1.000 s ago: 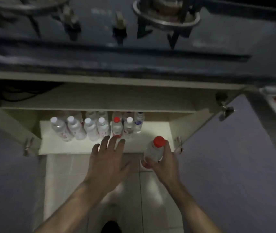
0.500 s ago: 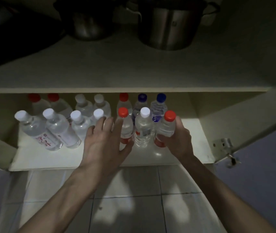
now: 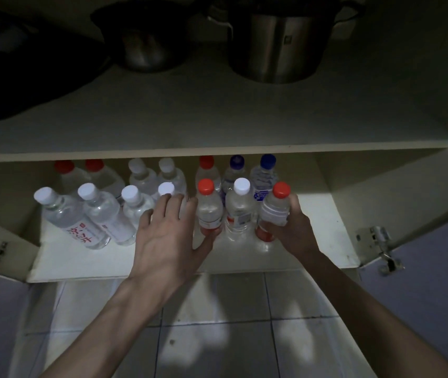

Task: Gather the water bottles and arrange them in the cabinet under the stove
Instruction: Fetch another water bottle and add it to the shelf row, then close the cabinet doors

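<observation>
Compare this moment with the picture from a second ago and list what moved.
The right hand carried its red-capped bottle from the cabinet's front edge in to the end of the front row, grip unchanged. The left hand, open, moved forward against the front bottles. The view dropped lower and closer. The other shelved bottles stayed put.

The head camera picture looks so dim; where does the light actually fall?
Head view: light pools on the lower shelf and floor tiles; the pots above sit in gloom; both arms throw soft shadows on the tiles; the shelf edge bows from wide-angle distortion.
</observation>
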A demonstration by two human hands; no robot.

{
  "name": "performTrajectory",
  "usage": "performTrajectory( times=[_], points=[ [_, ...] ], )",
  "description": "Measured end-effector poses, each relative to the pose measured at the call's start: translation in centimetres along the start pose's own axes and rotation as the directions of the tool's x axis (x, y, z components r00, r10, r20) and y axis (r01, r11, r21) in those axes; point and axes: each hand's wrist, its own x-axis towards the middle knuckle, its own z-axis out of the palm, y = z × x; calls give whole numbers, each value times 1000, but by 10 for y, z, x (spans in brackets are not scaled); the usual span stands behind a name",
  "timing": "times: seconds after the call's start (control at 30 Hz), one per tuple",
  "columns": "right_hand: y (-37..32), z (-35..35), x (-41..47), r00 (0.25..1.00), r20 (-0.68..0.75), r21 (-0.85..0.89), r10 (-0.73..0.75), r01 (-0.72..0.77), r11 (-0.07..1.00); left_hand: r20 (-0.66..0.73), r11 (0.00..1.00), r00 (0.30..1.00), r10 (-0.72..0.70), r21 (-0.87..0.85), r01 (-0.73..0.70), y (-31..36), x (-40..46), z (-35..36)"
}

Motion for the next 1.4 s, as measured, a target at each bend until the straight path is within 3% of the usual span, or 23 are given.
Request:
performTrajectory(
  times=[0.1, 0.27, 0.47, 0.57, 0.83, 1.1, 1.2, 1.4],
  points=[
    [-12, -15, -11, 999, -21, -1, -33, 33, 999, -4, 1000, 1000, -5, 21, 5, 0, -12, -9],
    [-50, -55, -43, 986, -54, -238, -156, 139, 961, -15, 999, 1000, -23, 45, 24, 4, -34, -37],
    [-130, -106, -117, 928, -9, -483, -372, 322, 814, 31, 997, 997, -76, -22, 77, 21, -84, -125],
    [-187, -132, -158, 914, 90, -585, -395, 370, 722, 52, 995, 994, -92, -32, 93, 28, -115, -188],
    [-310, -132, -234, 794, 273, -500, -543, 600, 625, -27, 978, 978, -207, 4, 207, 7, -189, -310],
    [-350, -52, -278, 576, 292, -380, -763, 802, 460, -254, 952, 937, -239, 128, 277, -46, -260, -325],
    [-361, -14, -297, 486, 274, -259, -830, 868, 423, -380, 938, 891, -248, 134, 319, -63, -291, -327],
    [-382, 42, -345, 319, 300, -147, -899, 947, 287, -494, 884, 817, -297, 182, 431, -77, -358, -339]
  ],
)
